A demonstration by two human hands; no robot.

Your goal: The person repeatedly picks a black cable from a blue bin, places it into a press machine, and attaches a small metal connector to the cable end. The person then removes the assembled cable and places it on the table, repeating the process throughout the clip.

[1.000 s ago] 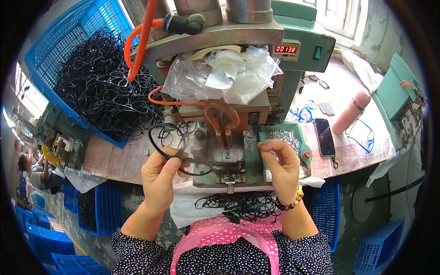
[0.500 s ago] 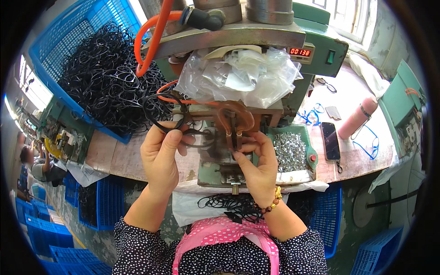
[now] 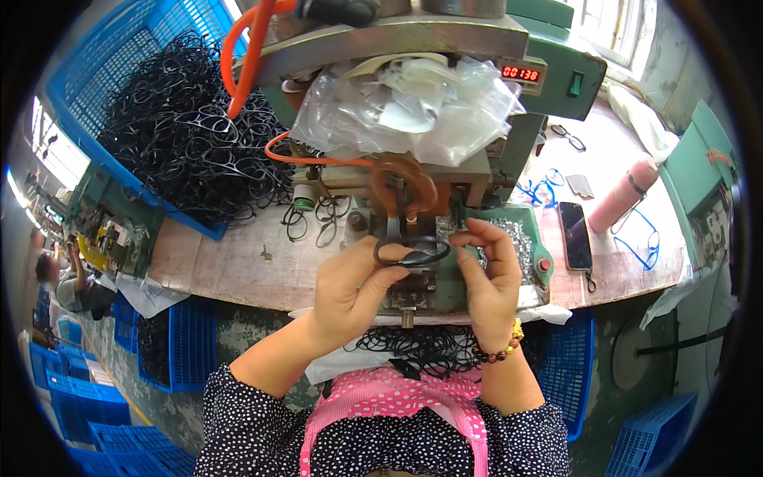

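The left hand (image 3: 350, 286) has moved to the right since half a second ago. Then it was left of the press (image 3: 413, 40), and now it is right in front of it. Its fingers pinch a black glasses frame (image 3: 433, 258), which has come along too. The frame is now turned so one round ring shows best, low at the front of the press.

The right hand (image 3: 493, 278) has changed as well. Half a second ago it was reaching in at the middle of the press. Now it is back, just right of the press's middle, near the frame's ring. Its thumb and pointing finger are close together, but I can't tell if they pinch anything.

The green tray (image 3: 544, 246) of shiny little bits (image 3: 520, 238) sits at the right of the press. The blue basket (image 3: 87, 103) full of black frames (image 3: 187, 131) stays at the left of the press. The phone (image 3: 575, 236) and pink bottle (image 3: 624, 195) are still on the desk (image 3: 214, 258), farther right of the press.
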